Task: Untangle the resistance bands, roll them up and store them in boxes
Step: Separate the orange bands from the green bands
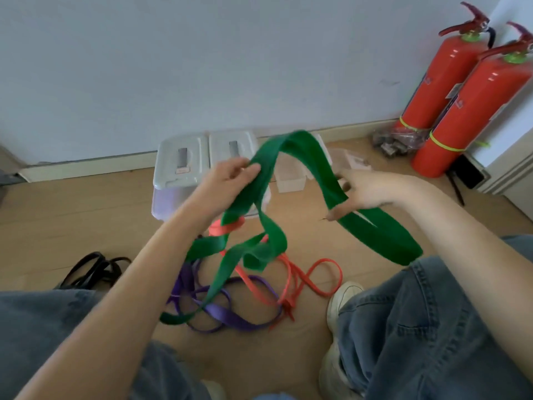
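Down on a wooden floor (86, 215), a person sits with legs in blue jeans (432, 327) spread to either side and a white shoe (343, 295) showing by the right leg. A pale wall (202, 67) rises behind. Two red fire extinguishers (450, 93) lean in the far right corner, touching each other.

Two clear plastic boxes with lids (184, 166) sit side by side against the wall, straight ahead; smaller clear boxes (291, 177) stand just to their right.

A wide green band (311, 157) arches in the air between both hands. The left hand (230, 180) grips one side of the arch, its fingers curled round the band. The right hand (366, 189) pinches the other side, thumb underneath and fingers closed on the band, and from there the band droops over the right knee. Below the left hand the green band twists down into a knot with a coral-red band (291, 281) and a purple band (227, 316), both lying looped on the floor between the legs. A black band (95, 267) lies bunched on the floor near the left knee, well apart from the tangle.
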The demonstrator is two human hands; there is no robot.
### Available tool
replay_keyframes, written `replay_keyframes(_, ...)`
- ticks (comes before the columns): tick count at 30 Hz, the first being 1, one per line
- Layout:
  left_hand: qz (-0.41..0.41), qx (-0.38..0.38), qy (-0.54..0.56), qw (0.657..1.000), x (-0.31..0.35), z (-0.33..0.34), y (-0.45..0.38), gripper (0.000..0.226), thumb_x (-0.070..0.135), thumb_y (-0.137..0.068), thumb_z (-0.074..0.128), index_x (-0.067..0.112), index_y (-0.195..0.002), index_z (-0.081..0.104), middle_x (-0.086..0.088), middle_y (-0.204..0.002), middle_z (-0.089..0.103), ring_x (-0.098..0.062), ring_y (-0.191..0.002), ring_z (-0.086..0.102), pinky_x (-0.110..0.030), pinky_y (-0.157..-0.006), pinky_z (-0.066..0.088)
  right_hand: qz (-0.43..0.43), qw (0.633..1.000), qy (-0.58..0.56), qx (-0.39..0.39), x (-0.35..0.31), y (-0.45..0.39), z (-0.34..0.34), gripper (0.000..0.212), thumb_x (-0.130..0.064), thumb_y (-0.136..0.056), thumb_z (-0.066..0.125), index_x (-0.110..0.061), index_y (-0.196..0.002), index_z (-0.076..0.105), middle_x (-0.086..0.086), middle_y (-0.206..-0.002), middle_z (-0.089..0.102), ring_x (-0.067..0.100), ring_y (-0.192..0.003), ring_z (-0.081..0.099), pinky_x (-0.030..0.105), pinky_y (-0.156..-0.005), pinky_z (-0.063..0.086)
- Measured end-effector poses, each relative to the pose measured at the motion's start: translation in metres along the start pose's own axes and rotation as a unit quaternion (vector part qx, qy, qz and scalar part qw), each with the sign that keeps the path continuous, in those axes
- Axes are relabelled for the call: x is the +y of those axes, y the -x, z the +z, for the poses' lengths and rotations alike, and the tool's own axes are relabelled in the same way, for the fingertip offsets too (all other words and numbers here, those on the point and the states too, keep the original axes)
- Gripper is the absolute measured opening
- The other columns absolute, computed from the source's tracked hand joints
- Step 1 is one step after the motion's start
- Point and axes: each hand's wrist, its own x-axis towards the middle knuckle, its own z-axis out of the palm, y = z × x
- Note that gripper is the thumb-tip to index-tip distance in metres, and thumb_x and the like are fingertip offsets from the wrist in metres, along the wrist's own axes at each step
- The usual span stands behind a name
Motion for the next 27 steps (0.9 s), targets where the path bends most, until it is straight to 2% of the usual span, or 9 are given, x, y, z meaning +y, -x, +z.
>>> replay_keyframes(4,0.014,-0.15,-0.148,0.977,-0.006,0.036,0.012,0.018,0.02,-0.097,0.047,0.013,-0.092,0.063,-0.001,-0.077,0.062,-0.012,-0.072,0.055,-0.029,-0.069,0.042,-0.147,0.977,-0.144,-0.048,-0.008,0.009,0.001,0.115,-0.057,-0.053,0.075,-0.029,-0.148,0.016,-0.011,-0.154,0.023,0.007,-0.139,0.025,0.032,-0.114,0.024)
replay_keyframes(8,-0.002,-0.173,-0.065,0.983,0.011,0.031,0.007,0.05,0.048,-0.074,0.064,0.005,-0.101,0.06,-0.017,-0.092,0.065,-0.022,-0.079,0.059,-0.041,-0.075,0.048,-0.255,0.948,-0.191,-0.026,-0.031,0.007,0.019,0.053,-0.026,-0.07,0.08,-0.015,-0.116,0.056,-0.005,-0.104,0.064,0.001,-0.092,0.059,0.018,-0.079,0.048)
replay_keyframes(11,0.008,-0.162,-0.083,0.983,-0.001,0.024,0.005,0.041,0.034,-0.07,0.077,0.012,-0.099,0.057,-0.005,-0.082,0.063,-0.011,-0.07,0.057,-0.031,-0.067,0.047,-0.224,0.939,-0.256,0.043,-0.035,0.006,0.016,0.02,-0.015,-0.075,0.076,-0.006,-0.088,0.064,-0.003,-0.068,0.061,0.007,-0.062,0.057,0.021,-0.059,0.043)
replay_keyframes(13,0.034,-0.116,-0.089,0.989,-0.013,0.03,0.003,0.033,0.022,-0.068,0.074,0.012,-0.092,0.053,-0.002,-0.077,0.057,-0.007,-0.066,0.053,-0.026,-0.066,0.045,-0.25,0.897,-0.364,0.023,-0.035,0.009,0.012,0.015,-0.005,-0.073,0.075,-0.01,-0.08,0.063,-0.009,-0.063,0.062,0.003,-0.062,0.058,0.015,-0.059,0.044)
replay_keyframes(16,0.047,-0.128,-0.074,0.988,-0.041,0.046,0.012,0.033,0.003,-0.074,0.068,0.019,-0.1,0.054,0.005,-0.089,0.059,-0.004,-0.084,0.057,-0.022,-0.087,0.046,-0.307,0.79,-0.531,0.015,-0.032,0.012,0.006,0.023,0.001,-0.066,0.075,-0.014,-0.079,0.063,-0.003,-0.073,0.064,0.019,-0.075,0.057,0.025,-0.073,0.045)
replay_keyframes(19,-0.003,-0.145,-0.059,0.988,-0.063,0.049,0.021,0.038,-0.01,-0.082,0.058,0.011,-0.114,0.056,0.0,-0.105,0.061,-0.009,-0.099,0.057,-0.028,-0.099,0.044,-0.322,0.713,-0.622,0.026,-0.023,0.013,-0.005,0.02,-0.002,-0.066,0.072,-0.012,-0.08,0.061,-0.002,-0.07,0.061,0.013,-0.061,0.052,0.022,-0.065,0.045)
replay_keyframes(21,0.018,-0.108,-0.083,0.991,-0.058,0.038,0.014,0.035,-0.01,-0.084,0.058,0.01,-0.113,0.056,0.0,-0.103,0.061,-0.009,-0.095,0.058,-0.023,-0.092,0.047,-0.307,0.749,-0.585,0.04,-0.017,0.012,-0.008,0.02,-0.01,-0.068,0.075,-0.013,-0.082,0.061,-0.002,-0.07,0.061,0.01,-0.059,0.053,0.021,-0.061,0.047)
replay_keyframes(24,0.056,-0.009,0.039,0.998,-0.021,0.01,-0.001,0.02,-0.008,-0.087,0.055,0.0,-0.104,0.056,-0.003,-0.093,0.063,0.006,-0.077,0.063,-0.009,-0.073,0.048,-0.18,0.936,-0.296,0.055,-0.001,0.007,-0.011,0.037,-0.031,-0.068,0.079,-0.017,-0.098,0.062,-0.002,-0.09,0.067,0.014,-0.084,0.063,0.035,-0.084,0.051)
replay_keyframes(27,0.111,-0.018,0.075,0.991,0.015,0.006,-0.001,0.012,0.002,-0.09,0.054,0.008,-0.101,0.054,0.0,-0.089,0.062,0.002,-0.077,0.062,-0.014,-0.073,0.049,-0.093,0.977,-0.188,0.039,0.0,0.005,-0.007,0.097,-0.044,-0.054,0.08,-0.018,-0.138,0.038,0.002,-0.135,0.05,0.017,-0.12,0.049,0.037,-0.105,0.039)
